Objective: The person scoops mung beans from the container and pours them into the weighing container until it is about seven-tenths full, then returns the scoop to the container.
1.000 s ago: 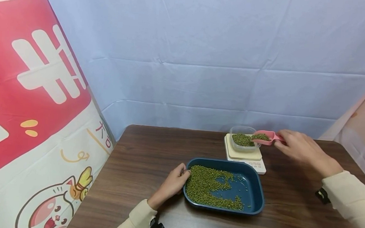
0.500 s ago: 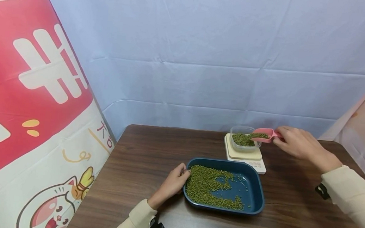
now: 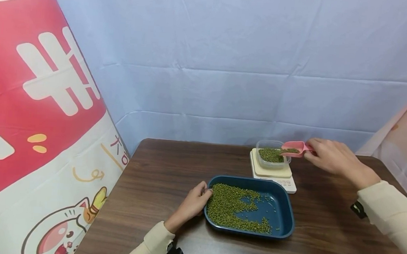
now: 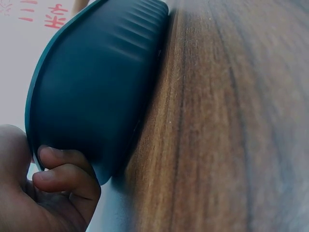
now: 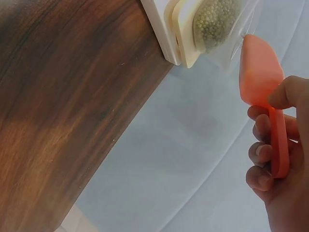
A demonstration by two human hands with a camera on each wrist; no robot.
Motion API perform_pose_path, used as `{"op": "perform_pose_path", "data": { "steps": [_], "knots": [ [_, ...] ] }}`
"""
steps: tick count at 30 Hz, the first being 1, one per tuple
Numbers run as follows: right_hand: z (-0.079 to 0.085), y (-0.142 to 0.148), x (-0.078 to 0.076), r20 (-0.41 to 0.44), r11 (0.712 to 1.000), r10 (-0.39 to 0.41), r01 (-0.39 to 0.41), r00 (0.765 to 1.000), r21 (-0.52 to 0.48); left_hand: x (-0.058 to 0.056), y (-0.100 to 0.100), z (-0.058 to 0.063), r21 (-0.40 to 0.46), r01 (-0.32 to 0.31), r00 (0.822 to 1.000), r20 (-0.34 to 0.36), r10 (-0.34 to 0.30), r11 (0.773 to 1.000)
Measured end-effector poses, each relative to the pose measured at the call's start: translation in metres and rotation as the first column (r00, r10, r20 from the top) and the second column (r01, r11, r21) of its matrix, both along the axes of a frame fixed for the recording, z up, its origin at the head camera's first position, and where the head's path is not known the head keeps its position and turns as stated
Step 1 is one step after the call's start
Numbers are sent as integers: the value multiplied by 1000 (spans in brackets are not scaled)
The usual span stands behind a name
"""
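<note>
In the head view my right hand (image 3: 332,156) grips the handle of a pink scoop (image 3: 293,146) that carries some green beans. The scoop's lip reaches over the right rim of a clear plastic container (image 3: 273,164), tilted toward it. Green beans (image 3: 270,155) lie inside that container, which stands on a white kitchen scale (image 3: 290,187). My left hand (image 3: 195,199) pinches the left rim of a blue tray (image 3: 287,219). A layer of green beans (image 3: 226,207) covers mostly the tray's left side. The right wrist view shows fingers curled round the scoop's handle (image 5: 279,145).
All of this stands on a dark wood table (image 3: 172,160). A pale blue cloth (image 3: 206,84) hangs behind its back edge. At the left hangs a printed red and white banner (image 3: 14,50). The tray's far wall is close to the scale's front edge.
My right hand has lifted slightly and the scoop has tipped further toward the container. Fewer beans show in the scoop. The left hand and the tray have stayed in place.
</note>
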State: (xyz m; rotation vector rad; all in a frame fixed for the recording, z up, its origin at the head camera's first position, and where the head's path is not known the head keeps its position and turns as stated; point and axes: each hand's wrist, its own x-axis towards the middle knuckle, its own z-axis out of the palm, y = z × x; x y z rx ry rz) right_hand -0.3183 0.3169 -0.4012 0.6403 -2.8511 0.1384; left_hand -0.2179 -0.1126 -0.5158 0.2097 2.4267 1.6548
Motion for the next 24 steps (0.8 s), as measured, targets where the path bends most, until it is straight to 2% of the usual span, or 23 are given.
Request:
{"op": "perform_pose_path", "data": {
  "steps": [16,24],
  "knots": [
    [5,-5,-1,-84,999,24,-21,996,32,1,-1,1,-8,-16,1000,6,16,1000],
    [5,-6,-1,-65,999,20,-18,998,38,0,-2,1,0,0,1000,12,0,1000]
  ]
}}
